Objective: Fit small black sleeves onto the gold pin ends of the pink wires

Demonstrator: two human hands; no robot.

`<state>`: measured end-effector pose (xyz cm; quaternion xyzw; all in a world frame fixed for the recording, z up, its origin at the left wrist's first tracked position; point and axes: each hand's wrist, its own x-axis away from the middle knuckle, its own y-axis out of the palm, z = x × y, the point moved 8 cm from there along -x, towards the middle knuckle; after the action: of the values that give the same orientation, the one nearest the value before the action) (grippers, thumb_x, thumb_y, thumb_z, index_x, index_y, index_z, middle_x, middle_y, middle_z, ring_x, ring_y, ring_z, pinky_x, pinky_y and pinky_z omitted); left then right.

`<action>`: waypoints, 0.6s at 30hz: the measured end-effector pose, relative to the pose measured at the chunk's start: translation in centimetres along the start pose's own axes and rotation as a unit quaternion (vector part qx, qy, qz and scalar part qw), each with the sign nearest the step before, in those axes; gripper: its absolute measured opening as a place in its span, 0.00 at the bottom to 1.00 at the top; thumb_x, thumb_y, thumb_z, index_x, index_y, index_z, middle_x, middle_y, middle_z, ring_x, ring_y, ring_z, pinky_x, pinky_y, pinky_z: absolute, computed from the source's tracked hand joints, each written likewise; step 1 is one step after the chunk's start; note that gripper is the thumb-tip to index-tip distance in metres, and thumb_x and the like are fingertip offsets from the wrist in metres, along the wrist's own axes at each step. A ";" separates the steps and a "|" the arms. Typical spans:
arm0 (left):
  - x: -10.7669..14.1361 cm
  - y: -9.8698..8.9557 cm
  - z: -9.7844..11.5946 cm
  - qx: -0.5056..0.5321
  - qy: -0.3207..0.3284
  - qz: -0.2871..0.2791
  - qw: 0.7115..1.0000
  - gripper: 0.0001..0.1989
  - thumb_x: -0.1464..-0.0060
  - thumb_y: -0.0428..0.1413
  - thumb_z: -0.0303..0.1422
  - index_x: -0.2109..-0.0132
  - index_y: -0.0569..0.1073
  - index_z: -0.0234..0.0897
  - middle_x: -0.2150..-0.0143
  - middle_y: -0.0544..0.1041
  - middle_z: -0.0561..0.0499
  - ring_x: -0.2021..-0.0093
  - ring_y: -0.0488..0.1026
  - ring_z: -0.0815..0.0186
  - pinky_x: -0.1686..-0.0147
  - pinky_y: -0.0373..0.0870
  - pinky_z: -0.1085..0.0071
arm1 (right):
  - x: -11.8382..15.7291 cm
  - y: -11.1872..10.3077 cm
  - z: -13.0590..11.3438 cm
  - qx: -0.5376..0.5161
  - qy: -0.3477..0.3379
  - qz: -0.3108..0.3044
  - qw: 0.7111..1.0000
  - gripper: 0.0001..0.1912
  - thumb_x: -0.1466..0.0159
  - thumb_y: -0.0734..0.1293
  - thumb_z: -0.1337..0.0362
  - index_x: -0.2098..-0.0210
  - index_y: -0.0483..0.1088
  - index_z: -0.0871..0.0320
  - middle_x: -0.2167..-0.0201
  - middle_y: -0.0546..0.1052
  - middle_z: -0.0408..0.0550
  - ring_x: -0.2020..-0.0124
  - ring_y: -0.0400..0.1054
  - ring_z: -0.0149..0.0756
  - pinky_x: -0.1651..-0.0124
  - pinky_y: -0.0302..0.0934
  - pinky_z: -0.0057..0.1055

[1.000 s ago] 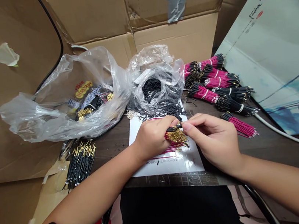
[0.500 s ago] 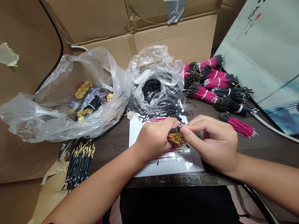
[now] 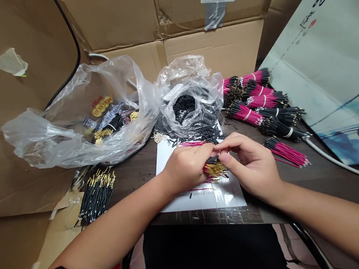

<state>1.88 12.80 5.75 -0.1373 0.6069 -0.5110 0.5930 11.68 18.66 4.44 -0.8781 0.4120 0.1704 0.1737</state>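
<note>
My left hand [image 3: 187, 165] is closed around a bundle of pink wires [image 3: 215, 168] with gold tips and some black sleeves, above a white sheet [image 3: 172, 204]. At the bundle's upper end my right hand [image 3: 253, 162] has thumb and forefinger pinched together, touching the left fingertips; whatever small piece is between them is hidden. Loose pink wires [image 3: 190, 143] and small black tubes [image 3: 211, 133] lie on the sheet behind my hands. A clear bag [image 3: 185, 80] full of black tubes [image 3: 184, 106] stands beyond them.
On the left are a large plastic bag [image 3: 50, 146] holding wire bundles and a pile of black wires [image 3: 98, 197] with gold tips. Tied pink and black bundles [image 3: 246, 112] lie at the right, near a white cable [image 3: 340, 164]. Cardboard walls [image 3: 116, 18] stand behind.
The right fingers have moved in against the left fingertips, and the right hand has shifted slightly left. A pink wire now sticks out from the loose bundle at the right. The view has shifted slightly.
</note>
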 end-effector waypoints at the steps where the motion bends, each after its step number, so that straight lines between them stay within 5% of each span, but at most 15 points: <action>1: 0.0 0.0 0.0 -0.007 0.004 0.001 1.000 0.10 0.42 0.52 0.34 0.58 0.72 0.32 0.68 0.79 0.48 0.68 0.78 0.64 0.69 0.72 0.72 | 0.0 0.0 0.1 -0.002 0.007 -0.001 1.000 0.09 0.38 0.68 0.66 0.57 0.72 0.53 0.65 0.72 0.46 0.63 0.67 0.35 0.58 0.62 0.36; 8: 0.3 0.1 -0.1 -0.007 0.001 0.013 1.000 0.09 0.44 0.53 0.32 0.59 0.72 0.33 0.69 0.78 0.49 0.70 0.76 0.65 0.69 0.71 0.72 | 0.0 0.8 1.6 -0.060 0.103 -0.041 0.992 0.11 0.37 0.67 0.61 0.55 0.69 0.52 0.67 0.70 0.44 0.65 0.64 0.32 0.60 0.62 0.32; 12: 0.0 -0.1 0.2 0.039 0.012 0.014 0.999 0.06 0.43 0.53 0.32 0.64 0.72 0.34 0.72 0.76 0.50 0.72 0.73 0.67 0.71 0.67 0.73 | -0.2 0.8 1.3 -0.053 0.097 -0.077 0.991 0.14 0.36 0.66 0.58 0.52 0.68 0.52 0.67 0.69 0.44 0.65 0.65 0.32 0.61 0.62 0.31; 15: -0.3 -0.6 0.2 0.096 0.007 0.024 0.995 0.12 0.42 0.52 0.32 0.73 0.67 0.35 0.78 0.70 0.54 0.77 0.66 0.72 0.75 0.60 0.75 | -1.4 -0.4 -0.1 0.023 0.049 -0.146 0.988 0.15 0.34 0.62 0.56 0.49 0.67 0.52 0.68 0.71 0.45 0.67 0.66 0.33 0.63 0.63 0.32; 18: -0.6 -1.4 -0.1 0.125 -0.014 0.042 0.991 0.16 0.41 0.51 0.31 0.77 0.63 0.35 0.82 0.63 0.56 0.81 0.58 0.74 0.78 0.55 0.74 | -3.0 -3.3 -1.2 0.236 -0.024 -0.174 0.956 0.11 0.36 0.65 0.59 0.55 0.71 0.53 0.63 0.74 0.46 0.64 0.68 0.35 0.60 0.62 0.33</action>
<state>1.34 12.74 7.16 -0.0441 0.5353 -0.5554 0.6349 12.59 22.14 7.35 -0.8658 0.2774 0.0561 0.4126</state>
